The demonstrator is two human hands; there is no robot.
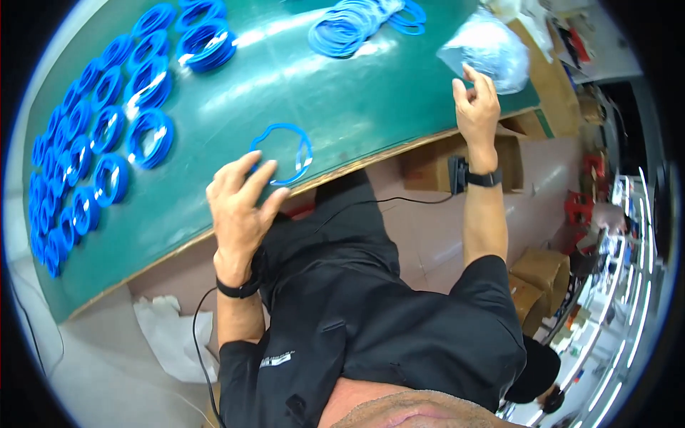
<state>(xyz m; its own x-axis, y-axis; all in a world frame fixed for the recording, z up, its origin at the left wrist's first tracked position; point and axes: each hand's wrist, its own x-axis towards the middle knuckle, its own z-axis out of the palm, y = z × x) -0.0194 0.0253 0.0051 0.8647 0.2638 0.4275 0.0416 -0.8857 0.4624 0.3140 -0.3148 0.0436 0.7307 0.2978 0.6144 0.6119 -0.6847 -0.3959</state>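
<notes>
1. One thin, glossy blue loop (309, 150) is lying on the green table (214, 143) close to its near edge, forming a rough circle with a wavy kink at its upper left.
2. My left hand (239, 203) is hovering at the loop's left side, thumb and fingers spreading wide; the fingertips are hiding part of it, so I cannot tell whether they are touching.
3. My right hand (479, 114) is reaching before one clear plastic bag (494, 50), fingers half curling, thumb standing apart, nothing showing between them; contact I cannot tell.
4. More than fifteen blue coils (164, 139) are filling the left side in rows, overlapping too closely for an exact count.
5. One fanned row of blue rings (341, 32) is lying at the far edge, its rings overlapping.
</notes>
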